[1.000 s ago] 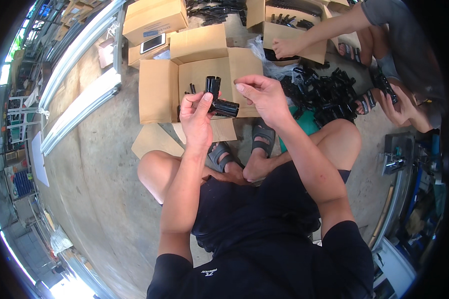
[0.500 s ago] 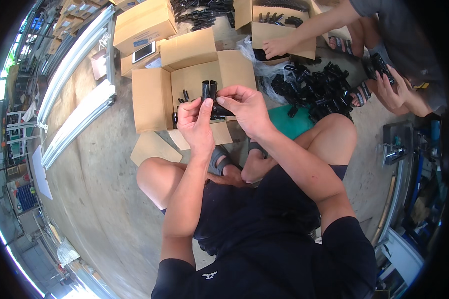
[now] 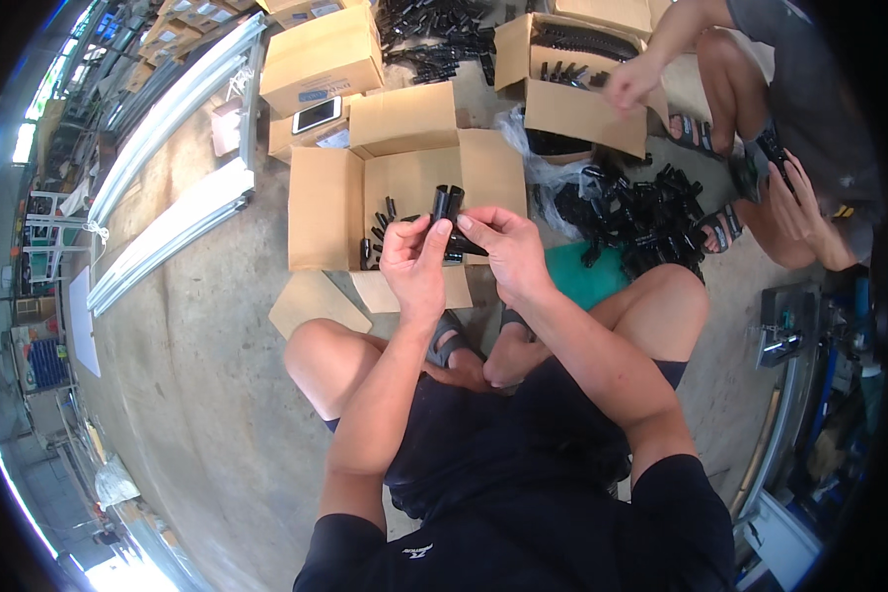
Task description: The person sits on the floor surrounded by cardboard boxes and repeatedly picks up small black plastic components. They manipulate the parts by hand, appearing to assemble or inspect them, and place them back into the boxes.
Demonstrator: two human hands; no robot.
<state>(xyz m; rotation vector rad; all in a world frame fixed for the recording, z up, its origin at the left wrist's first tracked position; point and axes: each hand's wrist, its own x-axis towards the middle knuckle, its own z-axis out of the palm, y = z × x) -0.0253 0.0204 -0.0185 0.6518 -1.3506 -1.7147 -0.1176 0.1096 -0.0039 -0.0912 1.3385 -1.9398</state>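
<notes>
Between both my hands is a black tube-shaped fitting (image 3: 448, 201), with two rounded, glossy pieces standing side by side at its top. My left hand (image 3: 414, 268) pinches it from the left, thumb against its lower part. From the other side, the thumb and fingers of my right hand (image 3: 508, 253) grip it, and a black part shows below them. My fingers hide much of the fitting. Just beyond my hands stands an open cardboard box (image 3: 324, 207), with several loose black pieces (image 3: 386, 213) inside.
At the right lies a heap of black fittings (image 3: 651, 212) beside clear plastic and a green sheet (image 3: 587, 275). A co-worker's hand (image 3: 633, 85) is over another open box (image 3: 582, 111). A phone (image 3: 317, 114) rests on a carton; long white profiles (image 3: 173, 232) lie left.
The whole view has shifted, so everything sits lower and further right. My hands still grip the fitting, now slightly tilted. The co-worker's hand has moved right, away from the box's left side.
</notes>
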